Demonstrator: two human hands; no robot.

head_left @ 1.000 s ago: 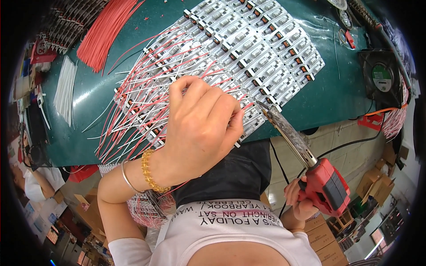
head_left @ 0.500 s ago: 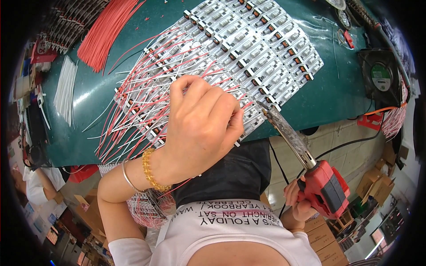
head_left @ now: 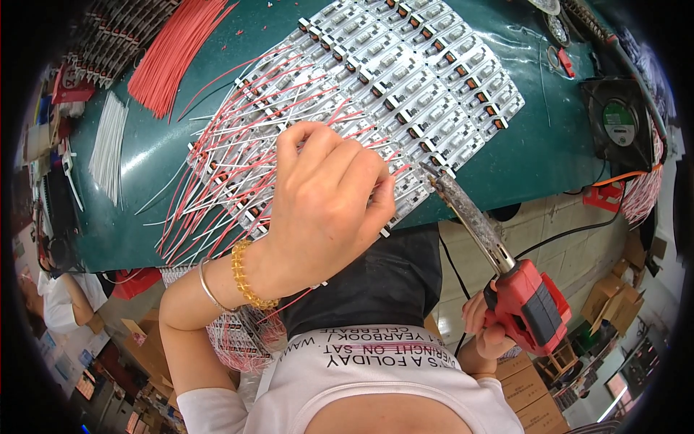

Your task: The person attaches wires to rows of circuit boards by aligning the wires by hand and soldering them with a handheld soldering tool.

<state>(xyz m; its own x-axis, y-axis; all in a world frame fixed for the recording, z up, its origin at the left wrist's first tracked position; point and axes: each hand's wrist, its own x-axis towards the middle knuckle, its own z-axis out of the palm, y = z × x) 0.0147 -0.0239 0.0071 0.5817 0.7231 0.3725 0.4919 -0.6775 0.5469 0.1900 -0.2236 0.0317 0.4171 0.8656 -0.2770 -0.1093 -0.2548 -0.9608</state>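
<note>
My left hand [head_left: 329, 195] is closed above a panel of small silvery circuit boards [head_left: 405, 79], a thin red wire [head_left: 400, 171] showing at its fingertips. The exact pinch is hidden behind the fingers. At the lower right, my right hand [head_left: 486, 327] grips the red and black handle of a soldering gun [head_left: 531, 304]. Its long, darkened metal barrel slants up to the left. The tip touches or hovers just over the boards near the red wire; I cannot tell which. Many red and white wires [head_left: 210, 181] fan out leftward across the boards, some passing under my left hand.
On the green table [head_left: 506, 184] lie bundles of red wires [head_left: 177, 61] and white wires [head_left: 108, 148]. A black fan [head_left: 618, 119] stands at the right edge. A black cable [head_left: 571, 233] hangs below. Another person's arm [head_left: 76, 300] shows at the far left.
The soldering gun's tip has shifted very slightly over the boards. My left hand stays almost in place, still closed.
</note>
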